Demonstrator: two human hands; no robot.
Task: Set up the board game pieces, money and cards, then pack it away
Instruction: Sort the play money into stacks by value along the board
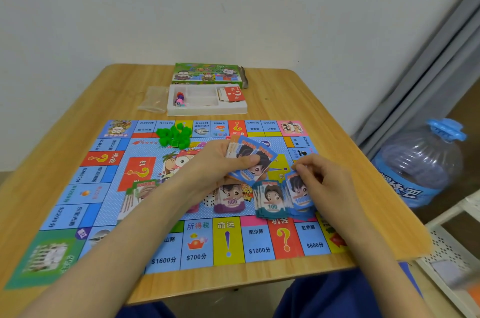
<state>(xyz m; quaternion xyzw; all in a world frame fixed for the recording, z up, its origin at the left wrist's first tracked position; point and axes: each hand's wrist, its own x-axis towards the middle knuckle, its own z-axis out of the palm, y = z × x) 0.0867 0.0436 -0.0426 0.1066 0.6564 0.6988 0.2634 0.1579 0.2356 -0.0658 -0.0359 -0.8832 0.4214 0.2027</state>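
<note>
Blue notes (249, 159) fanned in left hand (215, 164), thumb clamped on top; right hand (319, 177) pinches top note (298, 187) of pile (304, 212) on board (104, 180).

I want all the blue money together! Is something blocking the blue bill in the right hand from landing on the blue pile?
Nothing visible blocks it. The right hand pinches the blue bill directly above the blue pile. The teal 100 pile lies just beside it, toward the left, not in the path.

The colourful board (228, 242) lies flat; banknote stacks (272, 200) sit right of centre, green houses (175, 135) heaped at its far edge.
</note>
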